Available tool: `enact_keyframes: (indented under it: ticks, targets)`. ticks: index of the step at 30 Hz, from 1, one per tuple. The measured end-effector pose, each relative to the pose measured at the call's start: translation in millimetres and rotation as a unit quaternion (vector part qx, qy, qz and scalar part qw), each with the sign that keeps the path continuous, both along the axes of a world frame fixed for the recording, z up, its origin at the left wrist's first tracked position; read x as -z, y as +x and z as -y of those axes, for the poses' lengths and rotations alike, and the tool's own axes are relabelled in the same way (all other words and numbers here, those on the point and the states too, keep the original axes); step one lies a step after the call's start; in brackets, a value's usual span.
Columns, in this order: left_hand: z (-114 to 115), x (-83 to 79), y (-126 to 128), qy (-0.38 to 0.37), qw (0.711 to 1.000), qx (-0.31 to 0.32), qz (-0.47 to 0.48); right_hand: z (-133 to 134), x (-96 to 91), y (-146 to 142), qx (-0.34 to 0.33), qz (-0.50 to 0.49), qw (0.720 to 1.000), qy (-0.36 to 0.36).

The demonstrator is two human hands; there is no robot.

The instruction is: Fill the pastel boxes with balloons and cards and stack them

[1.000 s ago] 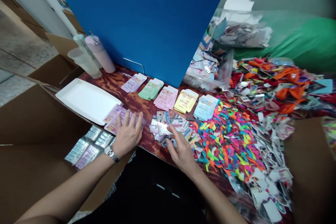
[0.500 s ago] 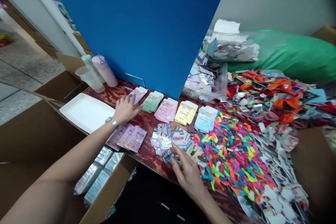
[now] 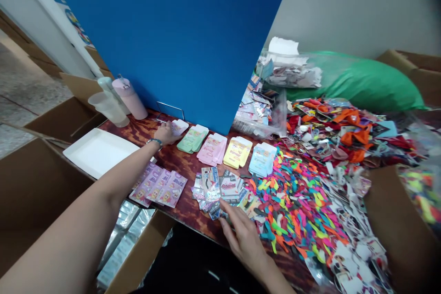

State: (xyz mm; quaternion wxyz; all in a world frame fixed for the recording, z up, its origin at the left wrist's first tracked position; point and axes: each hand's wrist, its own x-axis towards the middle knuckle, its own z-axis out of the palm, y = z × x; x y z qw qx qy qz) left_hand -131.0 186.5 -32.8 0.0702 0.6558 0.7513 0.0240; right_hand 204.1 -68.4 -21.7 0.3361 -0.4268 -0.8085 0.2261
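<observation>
At the back row, my left hand (image 3: 166,133) is closed at the left edge of a small stack of light purple flat boxes (image 3: 180,126); part of that stack is hidden behind the fingers. My right hand (image 3: 243,232) lies low at the table's front, thumb and index apart, its fingertips beside a loose pile of printed cards (image 3: 211,184). Nothing shows between those fingers. Filled purple boxes (image 3: 174,189) overlap in a row left of the cards. Green (image 3: 193,139), pink (image 3: 212,149), yellow (image 3: 237,152) and blue (image 3: 262,159) box stacks continue the back row.
A white tray (image 3: 99,152) sits at the table's left, near a plastic cup (image 3: 109,109) and a pink bottle (image 3: 130,98). Many coloured balloons (image 3: 296,202) spread at right. A blue panel (image 3: 172,41) rises behind. Open cartons (image 3: 144,252) stand below the front edge.
My left hand has moved onto the light purple stack, its fingers going from stretched out to curled. My right hand has stayed beside the cards. The view has shifted slightly.
</observation>
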Motion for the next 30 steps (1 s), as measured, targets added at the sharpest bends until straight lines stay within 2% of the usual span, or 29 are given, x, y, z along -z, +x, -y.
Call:
enact_keyframes:
  ticks: [4, 8, 10, 13, 16, 19, 22, 25, 27, 30]
  targets:
    - [11, -8.5, 4, 0.057, 0.998, -0.032, 0.016, -4, -1.4, -3, -0.010, 0.003, 1.000, 0.002]
    - [29, -32.1, 13, 0.123, 0.991, -0.036, 0.030, -16, -10.9, -3, -0.017, 0.012, 1.000, 0.019]
    - [43, -46.0, 26, 0.149, 0.988, 0.007, 0.045, -26, -21.8, -5, -0.015, 0.010, 0.999, 0.038]
    - [74, -59.5, 61, 0.201, 0.970, 0.111, 0.079, -47, -40.8, -14, 0.013, -0.006, 0.996, 0.084]
    - [111, -59.5, 106, 0.278, 0.919, 0.233, 0.152, -65, -52.9, -22, 0.081, -0.008, 0.988, 0.129]
    - [144, -53.5, 144, 0.316, 0.888, 0.257, 0.213, -71, -55.2, -21, 0.147, 0.015, 0.979, 0.138]
    - [163, -50.0, 166, 0.295, 0.874, 0.290, 0.254, -62, -54.5, -9, 0.139, -0.007, 0.986, 0.096]
    - [171, -48.4, 177, 0.255, 0.865, 0.341, 0.266, -49, -53.5, 3, 0.118, -0.076, 0.990, 0.028]
    - [174, -46.7, 180, 0.249, 0.864, 0.356, 0.256, -43, -51.1, 8, 0.158, -0.159, 0.974, -0.027]
    - [179, -43.0, 184, 0.255, 0.868, 0.371, 0.211, -44, -45.9, 11, 0.211, -0.298, 0.922, -0.129]
